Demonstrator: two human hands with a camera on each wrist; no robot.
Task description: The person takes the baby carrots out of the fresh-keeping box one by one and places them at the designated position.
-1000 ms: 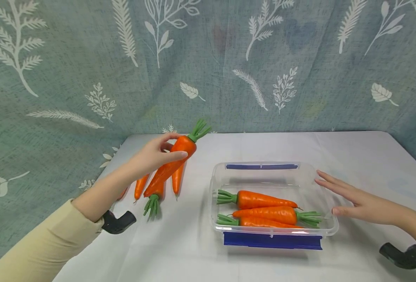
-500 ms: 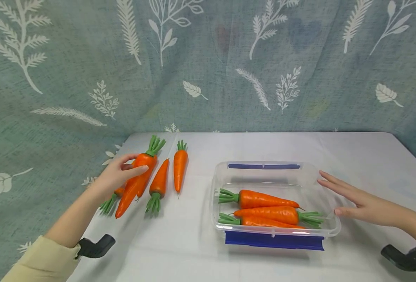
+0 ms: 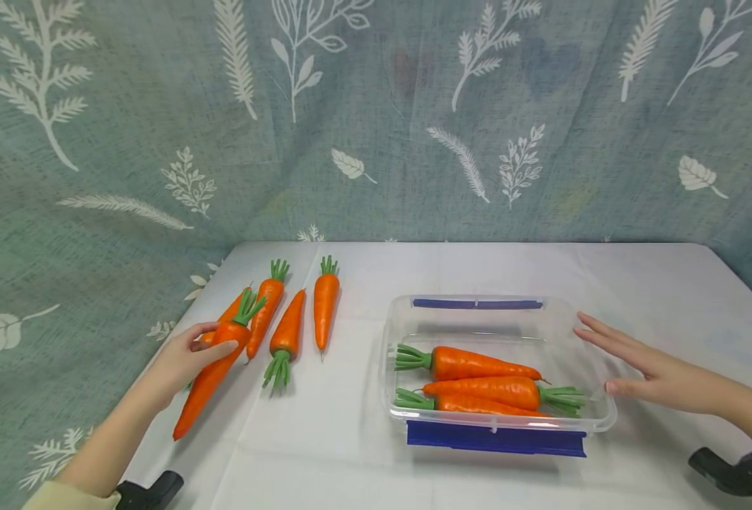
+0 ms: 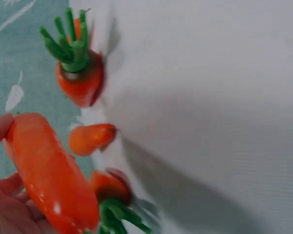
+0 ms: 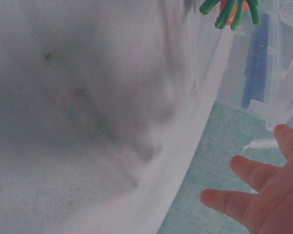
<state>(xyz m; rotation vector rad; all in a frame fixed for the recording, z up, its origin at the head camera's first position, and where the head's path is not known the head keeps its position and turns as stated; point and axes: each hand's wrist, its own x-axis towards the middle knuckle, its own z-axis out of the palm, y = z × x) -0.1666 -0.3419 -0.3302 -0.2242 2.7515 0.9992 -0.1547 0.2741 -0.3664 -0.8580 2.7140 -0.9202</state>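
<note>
My left hand (image 3: 181, 365) pinches a carrot (image 3: 207, 386) near its green top, over the left side of the table. The carrot's tip points toward the person; in the left wrist view its orange body (image 4: 53, 175) fills the lower left. Behind it a carrot (image 3: 232, 310) is partly hidden. Beside it lie one carrot with its leaves at the back (image 3: 266, 312), another with its leaves toward the front (image 3: 288, 333) and a third (image 3: 326, 304). My right hand (image 3: 659, 372), fingers straight and spread, is at the right wall of a clear plastic box (image 3: 561, 319).
Inside the box, near its front wall, lie three carrots (image 3: 478, 363). Blue latch flaps are on its front (image 3: 497, 439) and back (image 3: 478, 303). A white cloth (image 3: 325, 439) covers the table, and a leaf-patterned curtain (image 3: 376, 198) hangs behind.
My left hand has carried the carrot left and toward the person, from above the other carrots to the table's left side. The right hand and box have stayed put.
</note>
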